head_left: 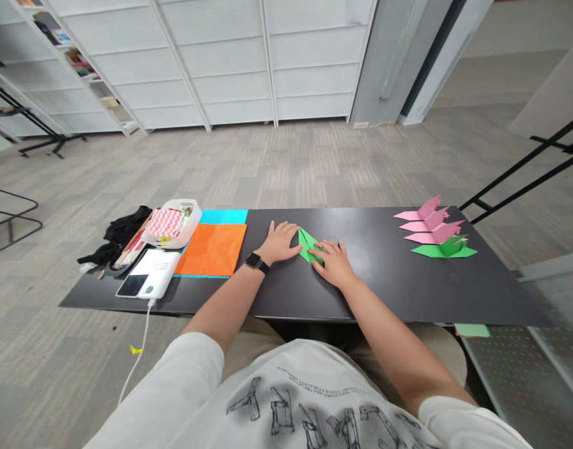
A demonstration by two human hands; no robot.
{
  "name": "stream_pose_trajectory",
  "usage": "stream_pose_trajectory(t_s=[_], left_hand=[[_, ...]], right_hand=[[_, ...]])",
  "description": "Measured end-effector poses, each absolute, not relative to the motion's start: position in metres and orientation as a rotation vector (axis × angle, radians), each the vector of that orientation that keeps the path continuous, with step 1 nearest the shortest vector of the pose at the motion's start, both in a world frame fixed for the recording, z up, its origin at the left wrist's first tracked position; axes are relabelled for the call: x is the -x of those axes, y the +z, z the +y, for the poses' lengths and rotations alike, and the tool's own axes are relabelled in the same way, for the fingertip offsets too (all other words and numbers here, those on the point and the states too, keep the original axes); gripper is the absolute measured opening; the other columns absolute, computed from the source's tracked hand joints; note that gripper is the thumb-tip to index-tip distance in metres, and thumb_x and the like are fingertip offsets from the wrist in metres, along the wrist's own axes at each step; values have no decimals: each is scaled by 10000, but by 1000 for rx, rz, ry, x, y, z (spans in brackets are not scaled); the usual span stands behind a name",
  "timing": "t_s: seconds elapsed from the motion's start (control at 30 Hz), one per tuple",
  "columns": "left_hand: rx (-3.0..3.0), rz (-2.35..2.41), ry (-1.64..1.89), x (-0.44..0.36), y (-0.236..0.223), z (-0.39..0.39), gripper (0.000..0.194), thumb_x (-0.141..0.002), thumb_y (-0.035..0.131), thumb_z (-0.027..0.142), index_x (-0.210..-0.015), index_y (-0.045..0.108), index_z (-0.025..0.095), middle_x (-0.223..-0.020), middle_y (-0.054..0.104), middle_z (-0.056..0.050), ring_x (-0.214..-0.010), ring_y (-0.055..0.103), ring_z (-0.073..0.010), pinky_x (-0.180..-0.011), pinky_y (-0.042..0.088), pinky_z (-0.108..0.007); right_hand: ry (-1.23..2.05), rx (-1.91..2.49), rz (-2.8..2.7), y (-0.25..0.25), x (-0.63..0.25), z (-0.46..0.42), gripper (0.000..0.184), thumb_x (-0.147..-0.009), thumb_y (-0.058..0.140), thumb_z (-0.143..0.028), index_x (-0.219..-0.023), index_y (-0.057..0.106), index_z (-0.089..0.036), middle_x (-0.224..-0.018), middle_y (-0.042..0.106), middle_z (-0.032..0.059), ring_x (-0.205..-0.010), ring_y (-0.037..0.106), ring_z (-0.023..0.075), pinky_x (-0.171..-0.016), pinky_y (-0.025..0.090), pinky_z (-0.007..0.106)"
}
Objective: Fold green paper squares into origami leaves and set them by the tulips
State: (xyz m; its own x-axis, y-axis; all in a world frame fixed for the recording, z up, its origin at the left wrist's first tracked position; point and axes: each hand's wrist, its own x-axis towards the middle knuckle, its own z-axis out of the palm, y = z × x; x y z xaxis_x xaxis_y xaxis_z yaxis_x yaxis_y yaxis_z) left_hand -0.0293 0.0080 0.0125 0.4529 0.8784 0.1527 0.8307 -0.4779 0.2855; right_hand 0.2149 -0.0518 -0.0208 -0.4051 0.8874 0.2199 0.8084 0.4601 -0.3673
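Observation:
A partly folded piece of green origami paper (305,244) lies flat on the dark table in front of me. My left hand (281,242) rests palm down at its left edge, fingers stretched out. Over its right part lies my right hand (333,264), its fingers spread and pressing on the paper, so that side is partly hidden. Neither hand is closed around anything. Off to the right stand several folded paper cranes in a row: pink ones (431,222) behind and a green crane (447,247) nearest me.
Left of my hands are orange paper sheets (214,249) over blue paper (225,216). Beyond them sit a white plastic box (192,227), a white power bank (161,274) with a cable (143,343), a phone (133,284) and black cloth (127,226). The dark table (375,299) ends close to my lap.

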Motion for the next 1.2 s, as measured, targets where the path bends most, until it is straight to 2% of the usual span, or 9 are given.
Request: stream_pose_trajectory(t_s=[0.1, 0.17, 0.47, 0.63, 0.8, 0.9, 0.97, 1.0, 1.2], left_hand=[[-2466, 1586, 582, 20, 7, -2, 425, -1034, 538, 367, -1433, 618, 245, -1541, 616, -111, -1467, 519, -298, -1331, 250, -614], [-2468, 1584, 633, 13, 3, -10, 376, -1047, 514, 343, -1383, 652, 247, -1501, 648, -98, -1437, 544, -274, -1325, 292, -564], [-2490, 1601, 613, 4, -11, -19, 360, -1050, 545, 406, -1357, 675, 270, -1507, 657, -69, -1437, 546, -300, -1326, 243, -622], [-2478, 1590, 610, 4, -12, -19, 412, -1050, 542, 393, -1433, 632, 272, -1499, 660, -86, -1439, 551, -300, -1334, 243, -613], [-2526, 1533, 544, 5, -10, -22, 394, -1024, 583, 418, -1396, 678, 331, -1595, 579, -64, -1510, 475, -334, -1325, 171, -705], [-2537, 1527, 526, 6, -10, -22, 408, -1007, 610, 424, -1396, 690, 331, -1611, 564, -68, -1517, 462, -352, -1317, 152, -734], [-2546, 1516, 527, 6, -10, -22, 410, -1013, 604, 426, -1404, 692, 340, -1631, 544, -67, -1529, 446, -357, -1315, 147, -742], [-2553, 1512, 531, 6, -10, -22, 407, -1016, 602, 427, -1404, 697, 345, -1644, 528, -68, -1535, 436, -358, -1314, 146, -743], [-2559, 1567, 598, 4, -7, -21, 373, -1013, 624, 388, -1369, 730, 350, -1586, 553, -83, -1471, 479, -322, -1322, 216, -679]], right_hand=[[289, 1436, -2328, -19, -214, -52, 357, -1005, 627, -336, -1339, 743, -382, -1486, 649, 68, -1436, 508, 349, -1243, 225, 760], [300, 1444, -2326, -17, -213, -52, 360, -1002, 634, -337, -1341, 746, -391, -1479, 654, 66, -1433, 513, 346, -1246, 222, 757], [417, 1412, -2194, -23, -219, -47, 391, -1061, 545, -370, -1422, 694, -364, -1459, 703, 50, -1440, 550, 320, -1267, 204, 731], [395, 1409, -2204, -28, -219, -44, 335, -996, 606, -273, -1278, 768, -350, -1438, 717, 38, -1425, 568, 327, -1256, 217, 747], [331, 1448, -2239, -25, -215, -46, 311, -981, 641, -271, -1242, 786, -359, -1435, 712, 49, -1418, 567, 331, -1240, 250, 760], [395, 1411, -2265, -15, -223, -34, 278, -985, 648, -297, -1212, 798, -351, -1385, 736, 36, -1358, 619, 303, -1236, 345, 684], [466, 1321, -2276, -6, -232, -18, 310, -998, 603, -260, -1231, 798, -320, -1339, 752, 40, -1265, 677, 244, -1186, 474, 509], [473, 1301, -2280, -3, -237, -8, 343, -983, 598, -225, -1257, 792, -297, -1332, 751, 53, -1254, 681, 236, -1162, 500, 452], [290, 1581, -2200, -4, -240, 23, 344, -962, 606, -210, -1229, 817, -259, -1252, 757, 102, -1189, 670, 302, -1101, 512, 465]])
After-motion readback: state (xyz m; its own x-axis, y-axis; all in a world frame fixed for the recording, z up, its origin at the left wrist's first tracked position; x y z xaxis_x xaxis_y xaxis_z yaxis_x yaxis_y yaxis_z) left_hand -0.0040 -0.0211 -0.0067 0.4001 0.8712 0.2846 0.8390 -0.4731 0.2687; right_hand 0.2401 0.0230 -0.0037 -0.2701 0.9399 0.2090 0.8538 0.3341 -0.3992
